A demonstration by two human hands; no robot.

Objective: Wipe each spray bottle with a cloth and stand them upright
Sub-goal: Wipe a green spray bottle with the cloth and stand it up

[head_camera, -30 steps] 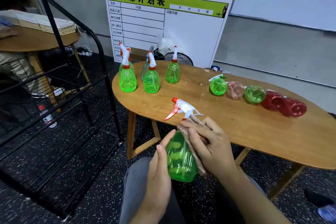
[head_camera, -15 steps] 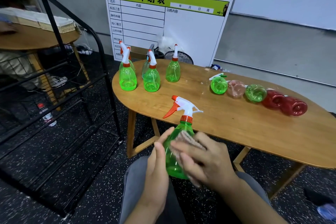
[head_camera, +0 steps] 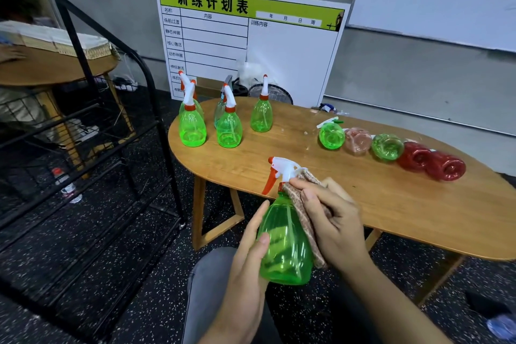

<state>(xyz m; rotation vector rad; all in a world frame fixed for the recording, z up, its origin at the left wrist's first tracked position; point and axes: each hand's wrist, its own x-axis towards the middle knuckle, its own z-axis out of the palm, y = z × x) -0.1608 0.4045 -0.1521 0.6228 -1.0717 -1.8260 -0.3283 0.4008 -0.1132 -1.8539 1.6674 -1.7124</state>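
My left hand (head_camera: 247, 257) grips a green spray bottle (head_camera: 284, 246) with a white and orange trigger head, held upright above my lap, in front of the table edge. My right hand (head_camera: 332, 220) presses a brownish cloth (head_camera: 305, 215) against the bottle's right side and neck. Several green bottles (head_camera: 229, 126) stand upright at the far left of the oval wooden table (head_camera: 418, 209). A row of bottles lies on its side at the right: a green bottle (head_camera: 331, 135), a pink one (head_camera: 357, 140), another green one (head_camera: 387, 147) and two red bottles (head_camera: 444, 166).
A black metal rack (head_camera: 92, 148) stands to the left of the table. A green and white chart board (head_camera: 251, 45) leans on the wall behind, with a small fan (head_camera: 269, 93) at its foot. My grey-trousered knee (head_camera: 206, 282) is below the bottle.
My right hand with the cloth slid down the bottle's body, then back up to its neck. The bottle stayed in my left hand, tilting a little more upright.
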